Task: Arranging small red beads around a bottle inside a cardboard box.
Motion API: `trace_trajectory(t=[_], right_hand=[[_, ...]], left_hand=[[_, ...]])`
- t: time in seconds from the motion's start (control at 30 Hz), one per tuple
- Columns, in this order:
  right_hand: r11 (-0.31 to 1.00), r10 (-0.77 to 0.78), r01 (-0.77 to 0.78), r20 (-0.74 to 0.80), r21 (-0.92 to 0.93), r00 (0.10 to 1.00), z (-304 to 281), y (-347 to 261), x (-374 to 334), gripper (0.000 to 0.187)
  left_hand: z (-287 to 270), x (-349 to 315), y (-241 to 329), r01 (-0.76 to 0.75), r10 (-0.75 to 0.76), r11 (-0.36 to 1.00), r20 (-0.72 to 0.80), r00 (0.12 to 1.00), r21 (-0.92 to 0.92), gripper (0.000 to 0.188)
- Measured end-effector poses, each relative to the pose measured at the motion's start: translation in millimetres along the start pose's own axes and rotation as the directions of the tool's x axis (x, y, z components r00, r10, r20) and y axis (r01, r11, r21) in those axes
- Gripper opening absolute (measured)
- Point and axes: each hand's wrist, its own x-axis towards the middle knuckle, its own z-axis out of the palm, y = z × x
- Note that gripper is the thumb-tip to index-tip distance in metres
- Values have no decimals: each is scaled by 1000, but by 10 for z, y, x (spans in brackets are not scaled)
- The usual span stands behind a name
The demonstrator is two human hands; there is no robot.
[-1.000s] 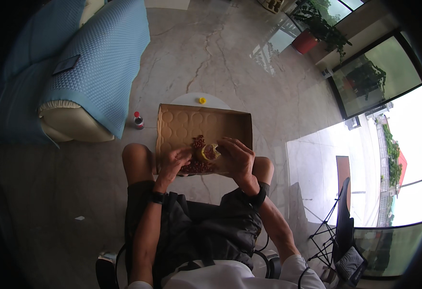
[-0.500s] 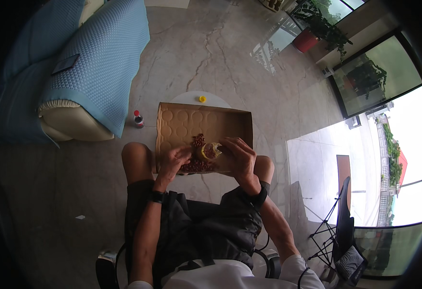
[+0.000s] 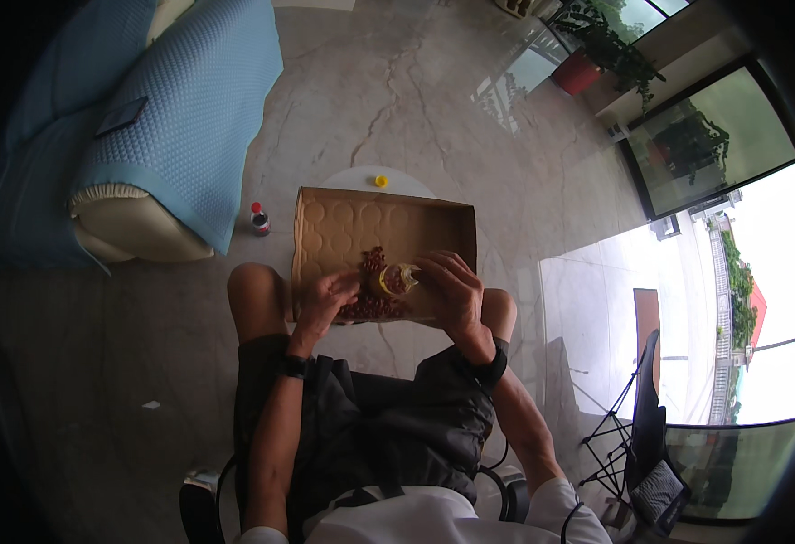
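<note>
The clear jar [image 3: 397, 280] is within the near half of the cardboard box [image 3: 426, 223], right of its middle, with dark red pieces inside it. Loose red pieces [image 3: 370, 309] lie along the box's near wall and in a small heap farther in. Handling the jar well probably calls for a steady light hold, with its mouth kept inside the box walls so that strays are caught, and small, unhurried finger movements.

The right hand [image 3: 450, 288], over the box's right side, is partly closed, fingers bent with their tips at the jar's edge; whether they grip it cannot be told. The left hand [image 3: 332, 296], over the box's near left part, is half open and loosely curled beside the jar; its fingertips are too unclear to tell any hold. Beyond the box's far wall, a yellow cap [image 3: 381, 181] rests on the round white bench [image 3: 350, 179].
</note>
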Motion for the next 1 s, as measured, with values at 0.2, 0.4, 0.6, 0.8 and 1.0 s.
trace_trajectory(t=[0.2,0.4,0.6,0.8,1.0], right_hand=[[981,193,-194,-58,-10,979,-122,48,-32,26],[909,417,-363,403,-207,815,160,728,-515,30],[868,485,-374,391,-327,782,738,1400,-1330,31],[910,410,-399,388,-113,825,1237,1031,-1203,19],[887,461,-381,497,-259,735,1021,1110,-1063,20]], left_hand=[[48,-44,90,-2,2,1000,-8,1000,8,46],[22,-53,87,-47,48,998,22,999,-44,41],[243,43,89,-61,61,998,20,998,-10,40],[2,-79,83,-51,52,998,-16,999,46,38],[86,-37,123,-48,47,998,20,999,47,36]])
